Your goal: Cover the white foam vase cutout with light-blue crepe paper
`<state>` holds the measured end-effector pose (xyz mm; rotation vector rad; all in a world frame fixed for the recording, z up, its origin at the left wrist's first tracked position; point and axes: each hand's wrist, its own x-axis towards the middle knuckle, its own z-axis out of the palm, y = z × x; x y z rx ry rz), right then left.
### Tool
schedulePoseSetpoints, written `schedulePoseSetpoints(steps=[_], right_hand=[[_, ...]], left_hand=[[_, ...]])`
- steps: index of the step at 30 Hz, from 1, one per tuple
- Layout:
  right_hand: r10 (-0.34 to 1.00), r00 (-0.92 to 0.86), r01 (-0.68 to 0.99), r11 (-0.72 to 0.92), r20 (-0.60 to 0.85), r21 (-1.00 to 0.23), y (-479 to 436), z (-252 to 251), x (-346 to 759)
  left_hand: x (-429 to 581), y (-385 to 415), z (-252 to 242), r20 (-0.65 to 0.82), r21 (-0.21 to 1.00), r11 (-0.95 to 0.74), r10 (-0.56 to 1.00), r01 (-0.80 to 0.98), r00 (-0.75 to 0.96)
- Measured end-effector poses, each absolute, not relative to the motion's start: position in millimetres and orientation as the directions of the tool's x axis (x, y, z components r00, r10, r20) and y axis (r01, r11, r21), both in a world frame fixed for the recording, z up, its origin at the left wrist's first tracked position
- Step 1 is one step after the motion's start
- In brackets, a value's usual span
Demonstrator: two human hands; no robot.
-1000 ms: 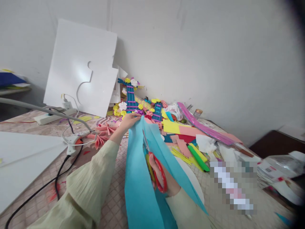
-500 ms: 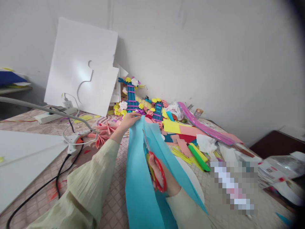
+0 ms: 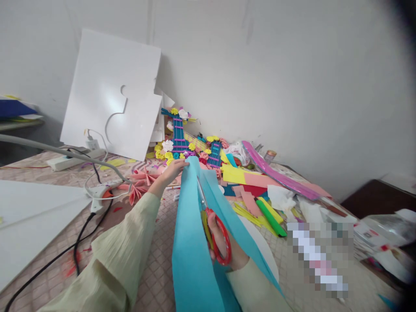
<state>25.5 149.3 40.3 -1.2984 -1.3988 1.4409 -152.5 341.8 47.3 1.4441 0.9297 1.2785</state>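
A long light-blue paper sheet stretches from the bottom of the view up towards the far craft pile. My left hand pinches its far end and holds it taut. My right hand grips red-handled scissors, its fingers through the loops. The blades point away from me along a slit in the middle of the sheet, with blue paper on both sides of them.
A white foam board leans on the wall. A glue gun with a black cord and a power strip lie left. Coloured paper scraps, green markers and paper-flower crafts crowd the far right. A white sheet lies left.
The view has shifted slightly. Both hands and the sheet sit a little lower in view, and the scissors have edged forward along the slit.
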Motion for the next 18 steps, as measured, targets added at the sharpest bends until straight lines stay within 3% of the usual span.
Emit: schedulePoseSetpoints(steps=[8, 15, 18], right_hand=[[0.959, -0.221, 0.106, -0.156, -0.176, -0.982, 152, 36, 24], [0.927, -0.331, 0.012, -0.181, -0.175, -0.983, 155, 42, 21], [0.937, -0.315, 0.051, -0.141, -0.15, -0.989, 157, 42, 20]], left_hand=[[-150, 334, 55, 0.295, 0.953, -0.27, 0.93, -0.136, 0.221], [-145, 333, 58, 0.295, 0.954, -0.268, 0.922, -0.136, 0.252], [-145, 332, 59, 0.301, 0.952, -0.274, 0.919, -0.136, 0.254]])
